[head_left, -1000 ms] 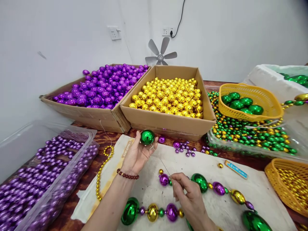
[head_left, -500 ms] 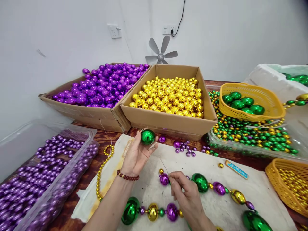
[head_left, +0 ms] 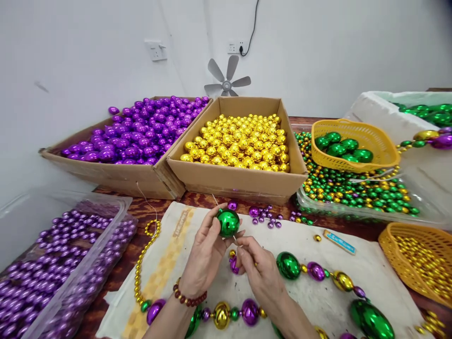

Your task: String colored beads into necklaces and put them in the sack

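Note:
A shiny green ball bead [head_left: 228, 223] sits in the fingers of my left hand [head_left: 207, 254], which is closed around it above the cloth. A thin pale needle-like tip sticks out past the bead's upper left side. My right hand [head_left: 259, 268] pinches a thin white string [head_left: 236, 240] just below the bead. Partly hidden behind my right fingers are a purple bead [head_left: 233, 264] and a small gold bead [head_left: 232, 253]. A strand of mixed green, gold and purple beads [head_left: 250, 312] lies across the cloth [head_left: 173, 273] below and right of my hands.
Cardboard boxes of purple beads [head_left: 134, 134] and gold beads [head_left: 236, 141] stand at the back. Clear tubs hold purple beads [head_left: 70, 249] at left and mixed beads [head_left: 353, 195] at right. Yellow baskets [head_left: 391, 162] and a blue-white packet [head_left: 339, 242] are at right.
My right hand has moved up to the green bead, and my left hand has lowered slightly and turned. A thin tip now shows beyond the bead. The whole view has shifted a little.

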A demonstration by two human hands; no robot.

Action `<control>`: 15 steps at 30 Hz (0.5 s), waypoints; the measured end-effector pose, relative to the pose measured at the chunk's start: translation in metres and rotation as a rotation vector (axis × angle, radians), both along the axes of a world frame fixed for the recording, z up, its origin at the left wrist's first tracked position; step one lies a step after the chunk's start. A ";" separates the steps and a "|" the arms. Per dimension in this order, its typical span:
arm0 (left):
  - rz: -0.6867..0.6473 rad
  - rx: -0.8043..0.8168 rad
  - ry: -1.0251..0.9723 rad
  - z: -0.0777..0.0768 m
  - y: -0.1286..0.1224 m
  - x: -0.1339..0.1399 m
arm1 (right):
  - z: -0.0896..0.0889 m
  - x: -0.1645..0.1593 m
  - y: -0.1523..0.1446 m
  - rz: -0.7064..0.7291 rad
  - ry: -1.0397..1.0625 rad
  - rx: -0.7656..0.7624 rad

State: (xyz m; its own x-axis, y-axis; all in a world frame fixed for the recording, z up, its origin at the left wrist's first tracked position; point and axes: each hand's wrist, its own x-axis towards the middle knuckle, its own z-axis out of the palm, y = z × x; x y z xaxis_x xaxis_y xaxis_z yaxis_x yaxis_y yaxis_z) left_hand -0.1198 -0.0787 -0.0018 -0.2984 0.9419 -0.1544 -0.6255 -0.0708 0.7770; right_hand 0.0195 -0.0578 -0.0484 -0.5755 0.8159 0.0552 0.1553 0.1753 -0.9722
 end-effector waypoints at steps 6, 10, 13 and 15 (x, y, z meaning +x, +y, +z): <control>0.000 -0.045 0.082 -0.004 -0.003 0.003 | -0.001 0.008 0.001 0.007 0.114 -0.242; -0.115 -0.099 0.255 -0.009 0.004 -0.004 | -0.003 0.011 0.002 -0.093 0.213 -0.410; -0.156 -0.158 0.504 -0.021 0.023 -0.015 | -0.002 0.013 0.003 -0.118 0.289 -0.420; -0.205 -0.134 0.775 -0.034 0.041 -0.019 | -0.002 0.015 0.002 -0.128 0.315 -0.411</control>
